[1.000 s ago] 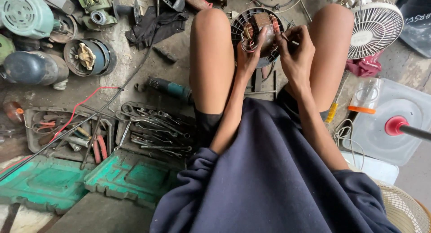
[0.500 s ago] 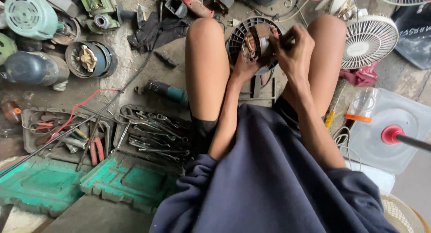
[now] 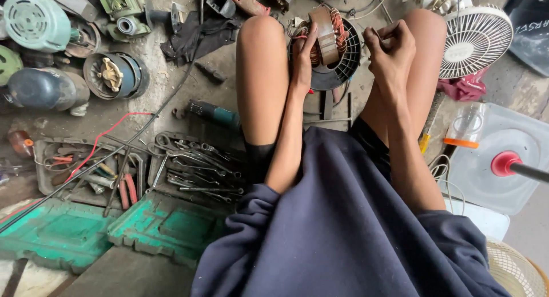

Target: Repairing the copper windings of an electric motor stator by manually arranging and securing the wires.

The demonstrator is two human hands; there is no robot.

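- Your left hand [image 3: 302,62] is wrapped around the near-left side of the motor stator [image 3: 327,48], grip pressed onto its dark round housing, so the thing sits up between your knees, off the floor [image 3: 171,85].
- The stator has copper windings showing on top, with a brown band looped over them (can't tell what the band is made of).
- Your right hand [image 3: 392,51] is just beside the stator on its right, fingers curled in tight. It looks like it's pinching something thin, but it's too small to make out.
- Small white fan [image 3: 477,39] lies just past your right knee, near the floor's far right edge.
- Tray of wrenches [image 3: 189,165] and pliers sits to the left of your left leg, with a green plastic case [image 3: 166,225] nearer to you.
- Old motors [image 3: 37,22] are piled up at the far left corner of the floor.
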